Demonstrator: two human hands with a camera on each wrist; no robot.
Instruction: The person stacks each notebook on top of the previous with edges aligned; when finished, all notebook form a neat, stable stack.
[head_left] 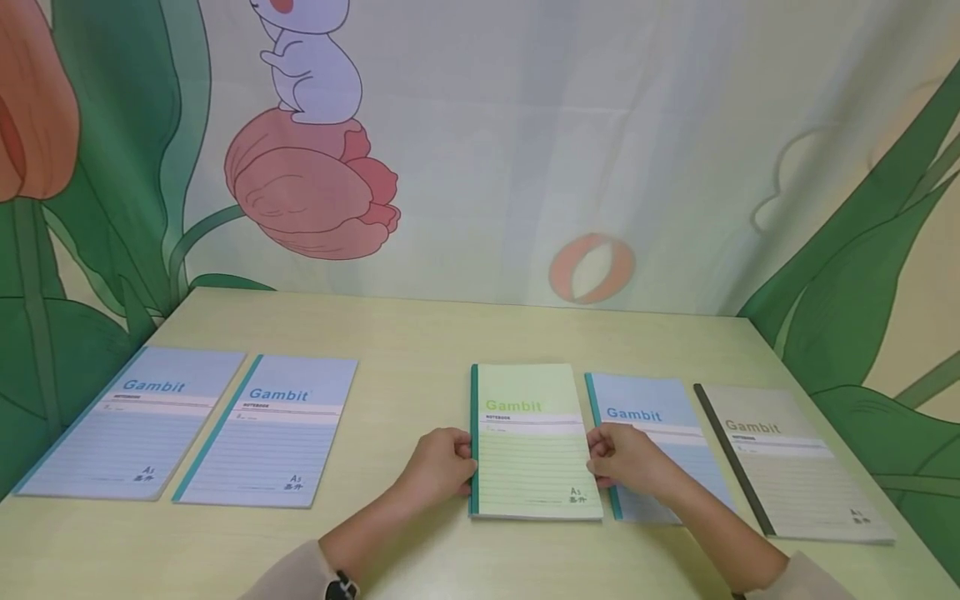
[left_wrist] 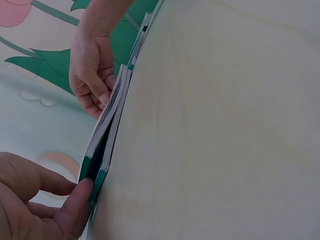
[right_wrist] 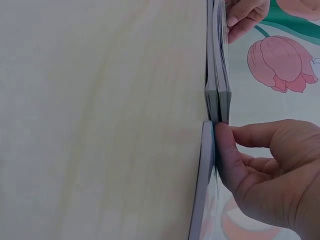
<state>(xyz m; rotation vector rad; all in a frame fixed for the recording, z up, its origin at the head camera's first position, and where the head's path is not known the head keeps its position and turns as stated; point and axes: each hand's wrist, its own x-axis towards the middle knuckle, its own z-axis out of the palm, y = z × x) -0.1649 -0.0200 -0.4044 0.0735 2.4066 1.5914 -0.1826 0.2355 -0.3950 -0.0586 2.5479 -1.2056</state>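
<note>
Near the middle of the table lies a pale green Gambit notebook (head_left: 534,458) with a dark green spine. My left hand (head_left: 442,460) grips its spine edge, thumb low against the spine in the left wrist view. At the opposite edge, my right hand (head_left: 630,458) holds on with the thumb at the page corner and the other fingers curled. Beneath the green one is a second notebook (left_wrist: 114,127); a wedge-shaped gap parts them on the spine side. My right hand overlaps a blue notebook (head_left: 660,400) just right of the pair.
Two more blue notebooks, one at the far left (head_left: 97,433) and one beside it (head_left: 262,442), lie flat on the table (head_left: 405,333). A grey-brown notebook (head_left: 787,467) with a black spine lies at the right. Behind the table hangs a printed curtain (head_left: 480,167).
</note>
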